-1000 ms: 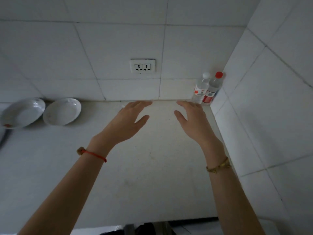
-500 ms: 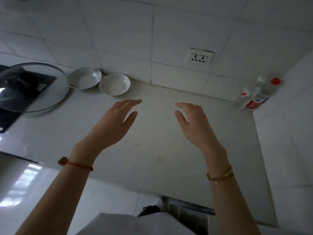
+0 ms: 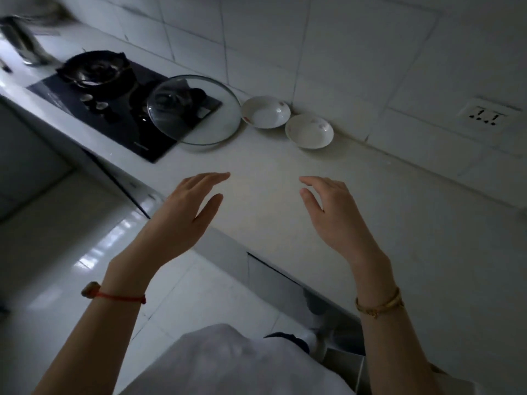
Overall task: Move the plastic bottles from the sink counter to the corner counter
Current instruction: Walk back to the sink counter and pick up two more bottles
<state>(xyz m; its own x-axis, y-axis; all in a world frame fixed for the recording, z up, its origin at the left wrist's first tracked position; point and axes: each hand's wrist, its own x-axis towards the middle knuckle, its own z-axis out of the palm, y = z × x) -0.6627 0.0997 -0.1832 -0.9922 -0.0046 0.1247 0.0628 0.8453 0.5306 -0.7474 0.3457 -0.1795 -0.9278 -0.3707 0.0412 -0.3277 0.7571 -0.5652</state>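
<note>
Both of your hands hang empty above the pale bench (image 3: 285,195), palms turned toward each other. Your left hand (image 3: 182,220) has its grip spread, fingers stretched forward and thumb apart, with a red string bracelet (image 3: 119,296) on the wrist. Your right hand (image 3: 339,215) is spread too, fingers gently curled, holding nothing, with a gold bracelet (image 3: 379,306) on the wrist. Neither hand touches the bench. No plastic bottle shows in this view, so you cannot tell where the bottles stand. Ahead of your left hand, a glass lid (image 3: 194,109) lies partly over the edge of a black gas hob (image 3: 94,101). Just to its right, two white bowls (image 3: 288,122) sit side by side against the tiled wall. A wall socket (image 3: 484,116) sits in the tiles at far right.
</note>
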